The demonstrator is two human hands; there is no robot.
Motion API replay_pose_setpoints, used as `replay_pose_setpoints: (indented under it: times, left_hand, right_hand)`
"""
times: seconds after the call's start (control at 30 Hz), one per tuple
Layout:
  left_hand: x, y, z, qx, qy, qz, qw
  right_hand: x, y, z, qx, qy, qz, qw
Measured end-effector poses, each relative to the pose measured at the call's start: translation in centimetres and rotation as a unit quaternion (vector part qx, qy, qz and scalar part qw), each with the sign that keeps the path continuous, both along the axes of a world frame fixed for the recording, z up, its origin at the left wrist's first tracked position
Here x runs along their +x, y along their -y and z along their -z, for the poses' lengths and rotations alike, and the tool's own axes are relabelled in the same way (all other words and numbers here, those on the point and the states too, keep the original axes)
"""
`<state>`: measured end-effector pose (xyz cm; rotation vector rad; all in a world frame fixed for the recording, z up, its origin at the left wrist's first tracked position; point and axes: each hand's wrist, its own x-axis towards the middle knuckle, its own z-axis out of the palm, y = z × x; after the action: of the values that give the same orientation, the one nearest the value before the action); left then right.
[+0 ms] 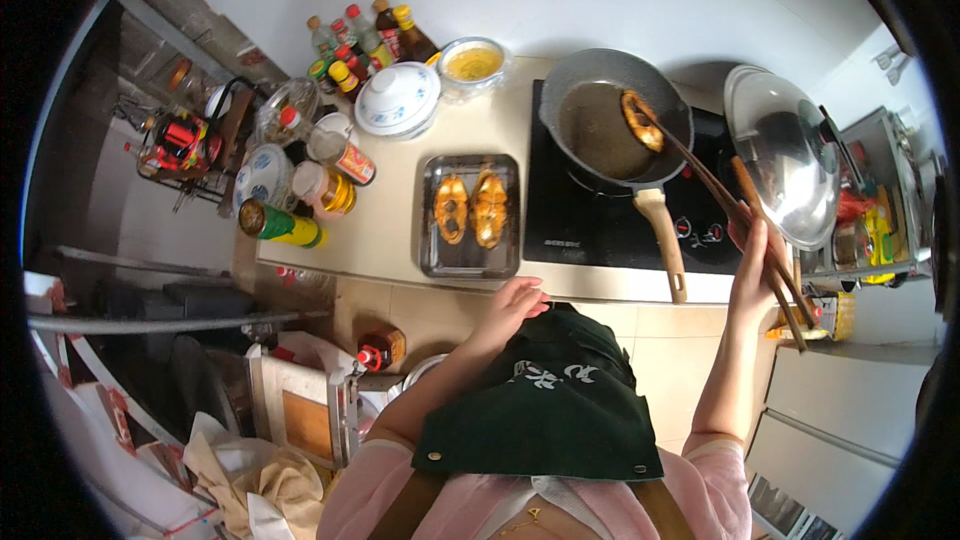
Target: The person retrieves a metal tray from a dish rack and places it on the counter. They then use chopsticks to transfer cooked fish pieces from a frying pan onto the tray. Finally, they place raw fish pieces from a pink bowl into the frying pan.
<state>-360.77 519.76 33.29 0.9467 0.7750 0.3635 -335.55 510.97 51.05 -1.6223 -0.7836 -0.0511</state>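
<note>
My right hand point(750, 255) grips long dark wooden chopsticks point(709, 174). Their tips meet a browned fish slice point(637, 120) at the right inner side of a grey frying pan point(570, 67); whether the slice is lifted or rests on the pan is unclear. Oil point(592, 131) covers the pan's bottom. A lighter wooden piece point(748, 184) shows beside my right fingers. My left hand point(517, 304) is empty, fingers loosely bent and slightly apart, by the counter's front edge. Just beyond it, a dark metal tray point(469, 266) holds two fried fish slices point(451, 210).
Under the pan is a black induction cooktop point(570, 240); the pan's wooden handle point(660, 240) juts past the counter edge. A glass lid point(780, 157) leans upright at right. A lidded white bowl point(397, 97), a bowl of yellow liquid point(472, 64) and several sauce bottles point(367, 37) stand at left.
</note>
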Motion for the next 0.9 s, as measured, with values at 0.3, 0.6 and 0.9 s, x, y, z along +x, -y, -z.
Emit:
replay_pose_setpoints:
  times: [0.3,0.6,0.9]
  left_hand:
    - [3.5,0.7,-0.6,0.009,0.025,0.059,0.998]
    - [2.0,0.3,0.7,-0.026,-0.050,0.024,0.998]
    - [2.2,0.4,1.5,-0.029,-0.044,-0.013,0.999]
  right_hand:
    - [2.8,-1.3,1.8,-0.091,0.100,-0.018,0.991]
    - [1.0,-3.4,4.4,-0.127,0.270,-0.089,0.950]
    - [1.9,-3.2,5.2,-0.101,0.393,-0.100,0.909]
